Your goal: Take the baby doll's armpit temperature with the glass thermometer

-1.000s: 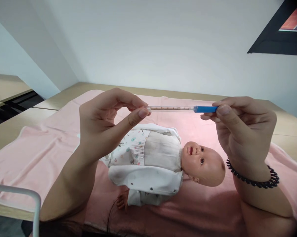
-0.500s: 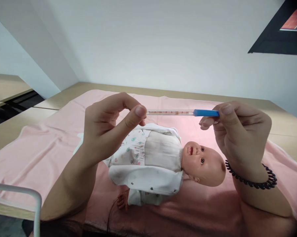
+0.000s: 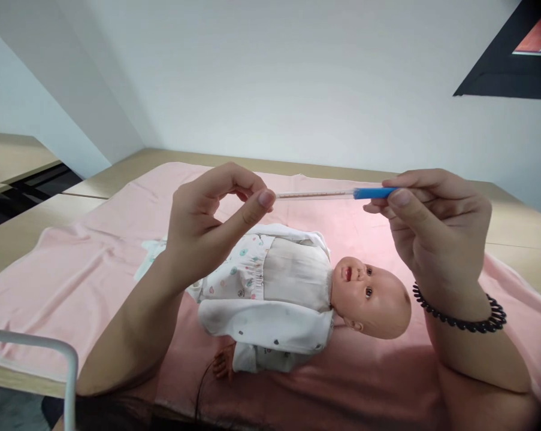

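A glass thermometer (image 3: 317,194) with a blue end is held nearly level in the air between both hands. My left hand (image 3: 218,218) pinches its clear end between thumb and fingers. The blue end sits in the closed thumb and fingers of my right hand (image 3: 438,224), which has a black coiled band (image 3: 461,323) at the wrist. Below and behind the thermometer, a baby doll (image 3: 371,297) lies on its back, head to the right. Its white jacket (image 3: 265,326) is spread open over a pale top and patterned trousers; my left hand and forearm hide part of its legs.
A pink cloth (image 3: 94,239) covers most of the wooden table (image 3: 522,209) under the doll. White walls (image 3: 297,78) rise behind it. A pale metal rail (image 3: 32,340) stands at the lower left, and a dark-framed panel (image 3: 499,81) is at the upper right.
The thermometer has turned in my fingers, so its scale shows less clearly, and its blue end is slightly higher. My left hand has shifted a little right; my right fingers have changed their hold.
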`<state>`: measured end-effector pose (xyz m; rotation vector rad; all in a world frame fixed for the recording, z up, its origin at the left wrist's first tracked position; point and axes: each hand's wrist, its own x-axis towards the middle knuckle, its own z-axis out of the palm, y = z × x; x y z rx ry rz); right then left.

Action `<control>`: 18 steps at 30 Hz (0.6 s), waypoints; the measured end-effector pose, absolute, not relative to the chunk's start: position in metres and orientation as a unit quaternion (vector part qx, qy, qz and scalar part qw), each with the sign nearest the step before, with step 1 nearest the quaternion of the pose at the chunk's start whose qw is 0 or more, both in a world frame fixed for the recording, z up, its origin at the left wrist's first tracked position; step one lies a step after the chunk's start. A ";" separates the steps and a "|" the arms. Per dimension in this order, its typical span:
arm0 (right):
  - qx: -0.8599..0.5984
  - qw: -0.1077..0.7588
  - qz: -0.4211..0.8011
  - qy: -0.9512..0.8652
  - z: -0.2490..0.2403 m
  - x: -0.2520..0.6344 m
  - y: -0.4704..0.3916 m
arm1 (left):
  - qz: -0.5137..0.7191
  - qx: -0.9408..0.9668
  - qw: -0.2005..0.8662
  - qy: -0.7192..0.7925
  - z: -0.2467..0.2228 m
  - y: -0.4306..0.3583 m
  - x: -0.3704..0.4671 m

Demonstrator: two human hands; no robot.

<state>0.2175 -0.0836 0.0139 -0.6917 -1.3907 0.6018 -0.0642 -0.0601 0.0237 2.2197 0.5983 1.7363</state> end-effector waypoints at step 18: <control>-0.350 0.595 0.314 -0.651 0.004 0.261 -0.021 | 0.643 0.737 0.145 0.152 0.035 -0.064 -0.057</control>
